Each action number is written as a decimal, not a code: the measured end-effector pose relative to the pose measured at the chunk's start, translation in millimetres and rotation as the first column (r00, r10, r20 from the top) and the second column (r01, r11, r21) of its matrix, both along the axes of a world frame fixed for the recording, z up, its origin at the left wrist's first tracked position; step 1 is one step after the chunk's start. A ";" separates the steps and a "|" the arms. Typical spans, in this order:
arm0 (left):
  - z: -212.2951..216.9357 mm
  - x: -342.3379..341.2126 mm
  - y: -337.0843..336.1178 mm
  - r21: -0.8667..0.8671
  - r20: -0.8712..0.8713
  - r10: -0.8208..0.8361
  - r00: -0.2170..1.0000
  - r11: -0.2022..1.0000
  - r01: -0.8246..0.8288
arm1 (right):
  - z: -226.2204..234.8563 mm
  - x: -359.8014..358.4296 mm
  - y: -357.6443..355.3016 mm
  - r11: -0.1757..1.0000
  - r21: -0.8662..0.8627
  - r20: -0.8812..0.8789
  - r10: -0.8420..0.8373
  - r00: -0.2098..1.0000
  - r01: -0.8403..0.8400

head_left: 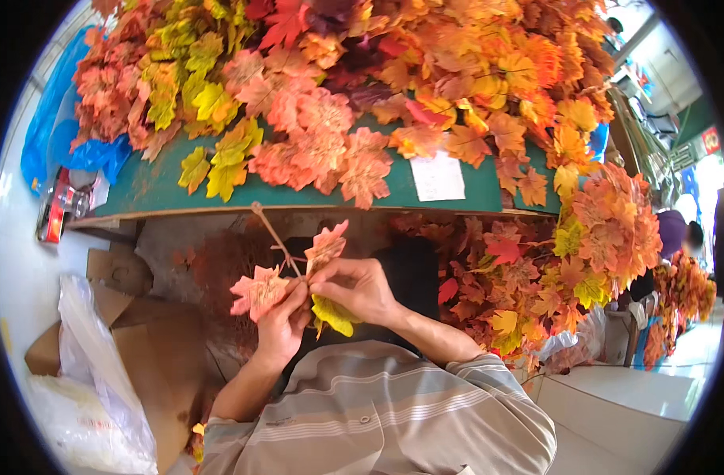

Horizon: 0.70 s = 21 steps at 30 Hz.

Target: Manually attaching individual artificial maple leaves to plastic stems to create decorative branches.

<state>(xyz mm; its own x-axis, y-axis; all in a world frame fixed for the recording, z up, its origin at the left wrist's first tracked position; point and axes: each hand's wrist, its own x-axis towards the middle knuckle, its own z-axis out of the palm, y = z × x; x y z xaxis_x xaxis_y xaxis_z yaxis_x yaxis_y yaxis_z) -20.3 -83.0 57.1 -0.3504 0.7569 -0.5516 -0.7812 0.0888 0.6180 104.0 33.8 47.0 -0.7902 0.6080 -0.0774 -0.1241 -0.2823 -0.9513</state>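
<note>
Between my hands is an artificial leaf branch with a thin brown stem (274, 234) pointing up toward the table edge. My left hand (282, 323) is closed around the lower part of it, with a pink-orange leaf (259, 291) fanning out beside the fingers. My right hand (357, 290) pinches at the branch right beside the left fingertips. A second pink-orange leaf (326, 247) rises above the right fingers, and a yellow-green leaf (332, 315) hangs below them. The exact spot where the fingertips meet the stem is partly hidden.
A green table (283, 190) ahead carries a large heap of artificial leaves (457, 71). A white paper (438, 176) lies near its edge. More leaf bunches (528, 285) stand at the right. Cardboard boxes (160, 356) and a plastic bag (93, 412) sit at the lower left.
</note>
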 end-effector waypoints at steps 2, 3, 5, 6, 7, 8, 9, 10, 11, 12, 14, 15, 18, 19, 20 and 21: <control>1.4 0.8 1.2 0.046 -0.084 -0.008 0.996 0.999 0.012 | 2.4 -0.6 0.6 0.998 0.067 0.017 -0.005 1.000 0.004; 1.5 1.0 1.8 0.079 -0.163 0.002 0.987 0.997 0.011 | 4.7 -0.1 0.5 0.995 0.098 0.021 -0.013 1.000 0.011; -1.0 2.5 3.2 0.089 -0.200 0.024 0.980 0.996 -0.006 | 6.0 0.8 -0.7 0.990 0.138 0.024 -0.019 1.000 0.015; -1.0 2.5 3.9 0.104 -0.223 0.022 0.975 0.995 0.002 | 4.4 1.0 -1.4 0.991 0.127 0.019 -0.029 0.999 0.027; -0.3 3.4 5.1 0.114 -0.223 0.026 0.974 0.994 0.000 | 3.9 1.4 -1.7 0.993 0.116 0.014 -0.038 0.999 0.036; 0.7 4.0 6.2 0.125 -0.253 0.020 0.967 0.992 0.012 | 4.7 1.5 -1.7 0.992 0.122 0.013 -0.033 0.999 0.031; 1.3 4.1 6.9 0.135 -0.282 0.015 0.959 0.991 0.024 | 5.9 1.8 -1.5 0.995 0.095 0.019 -0.025 0.999 0.024; 1.1 3.6 7.2 0.141 -0.281 0.024 0.959 0.990 0.017 | 7.2 2.1 -1.3 0.998 0.068 0.025 -0.016 1.000 0.015; 0.8 3.1 6.3 0.159 -0.299 0.011 0.954 0.987 0.038 | 8.8 2.2 -1.2 0.997 0.072 0.024 -0.003 1.000 0.001; 0.7 2.7 5.1 0.176 -0.318 0.001 0.948 0.983 0.058 | 10.8 2.5 -1.2 0.996 0.091 0.043 -0.012 0.999 0.008; 1.6 3.2 7.4 0.196 -0.386 0.029 0.922 0.979 0.051 | 10.2 2.2 -2.4 0.993 0.116 0.058 -0.002 0.998 -0.005; -2.1 3.0 8.2 0.211 -0.350 0.020 0.937 0.976 0.058 | 6.6 2.0 -3.7 0.996 0.087 0.002 -0.037 0.999 0.037; -0.4 3.0 11.0 0.226 -0.331 0.000 0.944 0.971 0.079 | 2.9 3.8 0.7 0.996 0.059 -0.031 -0.062 0.998 0.064; -1.1 1.6 11.9 0.244 -0.318 -0.038 0.947 0.962 0.120 | -4.5 2.9 4.9 0.986 0.151 -0.030 -0.072 0.997 0.075; -2.5 0.8 10.7 0.257 -0.304 -0.088 0.949 0.951 0.171 | -7.0 3.3 5.7 0.967 0.235 -0.028 -0.091 0.995 0.095; -6.0 0.8 7.9 0.279 -0.214 -0.123 0.969 0.943 0.182 | -7.5 1.5 8.2 0.970 0.227 -0.049 -0.072 0.996 0.081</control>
<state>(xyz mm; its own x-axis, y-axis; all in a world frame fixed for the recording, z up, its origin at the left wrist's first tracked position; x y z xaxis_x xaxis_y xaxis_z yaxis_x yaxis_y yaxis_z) -19.5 -75.1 51.1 -0.2945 0.9275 -0.2304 -0.6370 -0.0108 0.7708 105.5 42.0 39.5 -0.7401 0.6647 0.1019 -0.1767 -0.0460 -0.9832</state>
